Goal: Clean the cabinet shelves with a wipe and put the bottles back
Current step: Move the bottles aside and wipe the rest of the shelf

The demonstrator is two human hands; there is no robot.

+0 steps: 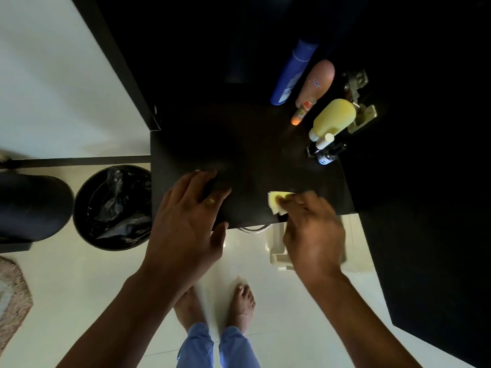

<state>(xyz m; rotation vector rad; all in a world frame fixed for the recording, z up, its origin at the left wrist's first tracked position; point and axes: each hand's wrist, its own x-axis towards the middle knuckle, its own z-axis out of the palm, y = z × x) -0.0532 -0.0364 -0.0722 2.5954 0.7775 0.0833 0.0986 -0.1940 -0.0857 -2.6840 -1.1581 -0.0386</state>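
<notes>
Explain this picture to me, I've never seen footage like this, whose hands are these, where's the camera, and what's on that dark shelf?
There is no machine here. A person wears a wide-angle camera on the head, looking down, so you see their own arms, legs and bare feet.

The dark cabinet shelf is being cleaned. The left hand rests flat on its front edge. The right hand holds a pale yellow wipe against the shelf, and looks blurred.

Along the shelf's right side stand a blue bottle, a pinkish-orange bottle, a yellow bottle and a small dark bottle. A lined black bin stands on the floor at the left.
</notes>
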